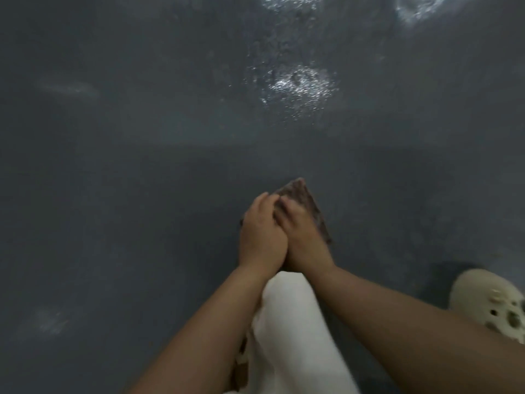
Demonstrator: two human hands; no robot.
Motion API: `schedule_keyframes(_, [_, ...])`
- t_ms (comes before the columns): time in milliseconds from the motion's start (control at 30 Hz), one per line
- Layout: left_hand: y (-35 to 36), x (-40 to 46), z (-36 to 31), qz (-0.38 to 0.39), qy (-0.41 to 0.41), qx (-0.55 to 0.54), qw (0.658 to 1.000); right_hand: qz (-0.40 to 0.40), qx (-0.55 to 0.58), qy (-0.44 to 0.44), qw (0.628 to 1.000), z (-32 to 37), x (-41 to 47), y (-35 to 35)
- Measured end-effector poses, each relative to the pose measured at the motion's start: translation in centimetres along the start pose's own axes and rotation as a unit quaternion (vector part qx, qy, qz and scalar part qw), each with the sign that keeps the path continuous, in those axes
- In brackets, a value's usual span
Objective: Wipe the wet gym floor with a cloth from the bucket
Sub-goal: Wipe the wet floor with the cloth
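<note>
Your left hand (pixel 262 234) and right hand (pixel 302 236) press flat, side by side, on the cloth (pixel 308 199). The wet floor (pixel 298 83) glistens well ahead, so push straight forward.

Open dark grey floor (pixel 142 209) stretches ahead and to the left of the two hands, with nothing standing on it; wet, glinting patches (pixel 298 83) lie farther ahead. The left hand (pixel 261 237) and right hand (pixel 304 237) press side by side, touching, on a brownish cloth (pixel 306 200) flat on the floor. Close behind the hands, a knee in white trousers (pixel 292 317) fills the gap between the forearms. To the near right, a cream clog (pixel 491 300) rests on the floor.
</note>
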State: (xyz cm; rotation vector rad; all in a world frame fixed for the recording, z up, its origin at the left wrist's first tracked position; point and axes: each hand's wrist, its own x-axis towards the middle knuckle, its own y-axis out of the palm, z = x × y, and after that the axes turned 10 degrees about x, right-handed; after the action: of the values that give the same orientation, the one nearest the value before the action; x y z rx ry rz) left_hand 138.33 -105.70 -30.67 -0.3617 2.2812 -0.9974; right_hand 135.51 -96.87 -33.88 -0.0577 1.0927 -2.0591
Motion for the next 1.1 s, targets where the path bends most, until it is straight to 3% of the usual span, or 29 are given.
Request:
schedule_keyframes(133, [-0.6, -0.1, 0.2, 0.001, 0.020, 0.072, 0.997, 0.077, -0.081, 0.029, 0.993, 1.6, 0.3, 1.4])
schedule_keyframes(433, [-0.3, 0.1, -1.6, 0.096, 0.100, 0.255, 0.957, 0.037, -0.144, -0.010, 0.989, -3.7, 1.2, -0.9])
schedule_keyframes(600, [0.3, -0.4, -2.0, 0.169, 0.157, 0.402, 0.886, -0.101, -0.137, 0.135, 0.976, -10.9, 0.5, -5.4])
schedule_keyframes(733, [0.6, -0.7, -2.2, 0.173, 0.162, 0.423, 0.874, -0.172, -0.110, 0.290, 0.935, -15.2, -2.0, -8.5])
schedule_keyframes(800, [1.0, -0.8, -2.4, 0.174, 0.162, 0.421, 0.875, -0.180, -0.086, 0.326, 0.924, -14.5, -3.0, -7.8])
schedule_keyframes(933, [1.4, -0.8, -3.1, 0.161, 0.160, 0.408, 0.885, -0.187, -0.082, 0.280, 0.938, -10.7, -5.0, -3.0])
schedule_keyframes(1100, [1.9, -0.9, -3.8, 0.172, 0.193, 0.399, 0.880, -0.085, -0.131, 0.189, 0.969, -6.6, -7.8, 0.9])
